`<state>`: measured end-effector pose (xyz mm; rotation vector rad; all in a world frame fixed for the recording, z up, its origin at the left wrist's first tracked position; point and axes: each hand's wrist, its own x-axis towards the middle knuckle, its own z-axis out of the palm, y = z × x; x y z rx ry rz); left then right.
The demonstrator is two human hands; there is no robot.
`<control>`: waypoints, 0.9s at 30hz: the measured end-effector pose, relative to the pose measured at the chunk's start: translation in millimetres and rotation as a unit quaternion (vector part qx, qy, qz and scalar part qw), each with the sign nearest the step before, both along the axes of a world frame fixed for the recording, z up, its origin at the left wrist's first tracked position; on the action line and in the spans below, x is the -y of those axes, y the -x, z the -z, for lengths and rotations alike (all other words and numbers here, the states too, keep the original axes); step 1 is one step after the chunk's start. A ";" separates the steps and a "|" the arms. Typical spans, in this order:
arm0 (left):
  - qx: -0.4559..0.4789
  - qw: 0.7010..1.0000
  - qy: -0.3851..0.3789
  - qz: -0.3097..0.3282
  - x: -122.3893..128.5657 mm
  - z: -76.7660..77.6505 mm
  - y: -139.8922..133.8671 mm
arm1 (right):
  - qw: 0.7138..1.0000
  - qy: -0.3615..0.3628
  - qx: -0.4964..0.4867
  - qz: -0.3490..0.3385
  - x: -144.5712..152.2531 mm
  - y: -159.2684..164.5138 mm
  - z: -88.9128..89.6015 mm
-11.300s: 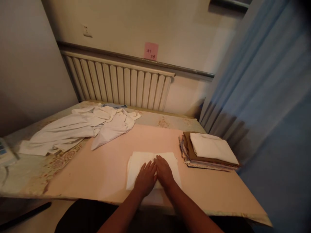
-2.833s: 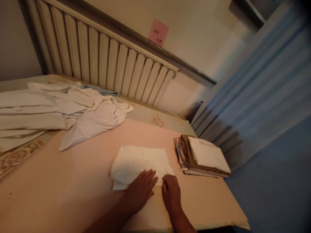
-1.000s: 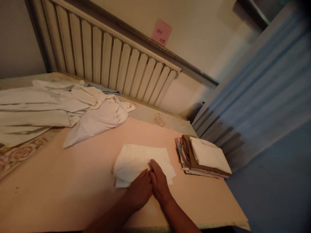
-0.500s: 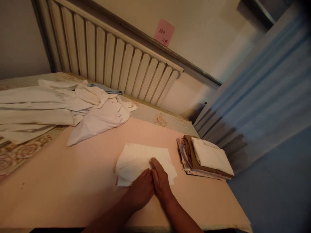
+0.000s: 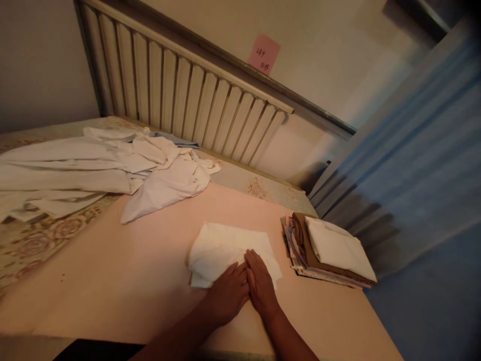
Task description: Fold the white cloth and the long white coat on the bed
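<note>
A folded white garment [image 5: 218, 245] lies on the pink sheet near the middle of the view. Both hands rest at its near edge, side by side and touching each other. My left hand [image 5: 230, 293] lies over the cloth with its fingers stretched forward. Against it, my right hand [image 5: 262, 286] is laid out too, its fingers straight and close together. Neither hand shows anything gripped, though the palms are hidden. The hands cover the near right part of the garment.
On the right stands a stack of folded clothes [image 5: 334, 250], brown and white on top, beside a blue curtain [image 5: 406, 165]. Loose white clothes [image 5: 112, 165] are heaped at the left. A radiator [image 5: 188, 95] runs along the wall behind, under a pink note [image 5: 264, 53].
The view has turned slightly, so everything sits a bit further right. My hands stay on the garment, and their fingers look flatter and more stretched than before.
</note>
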<state>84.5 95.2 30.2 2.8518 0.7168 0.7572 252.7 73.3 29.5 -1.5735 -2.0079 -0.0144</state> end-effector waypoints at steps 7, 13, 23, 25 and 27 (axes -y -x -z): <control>0.005 1.000 0.008 0.001 2.1 -7.2 8.8 | 0.999 -0.003 0.039 0.030 3.1 -14.1 8.3; 0.033 0.999 0.033 0.007 0.8 -7.7 7.2 | 0.998 -0.011 0.057 0.036 2.1 -11.4 9.9; 0.053 0.994 -0.007 -0.097 -13.4 3.8 2.1 | 0.995 -0.020 0.089 0.025 2.5 -9.6 7.3; 0.031 0.991 -0.012 -0.128 -20.0 6.7 5.0 | 0.995 -0.020 0.092 0.030 2.2 -8.8 6.9; 0.013 0.987 -0.006 -0.160 -25.7 7.6 9.9 | 0.995 -0.020 0.093 0.035 2.0 -8.2 7.1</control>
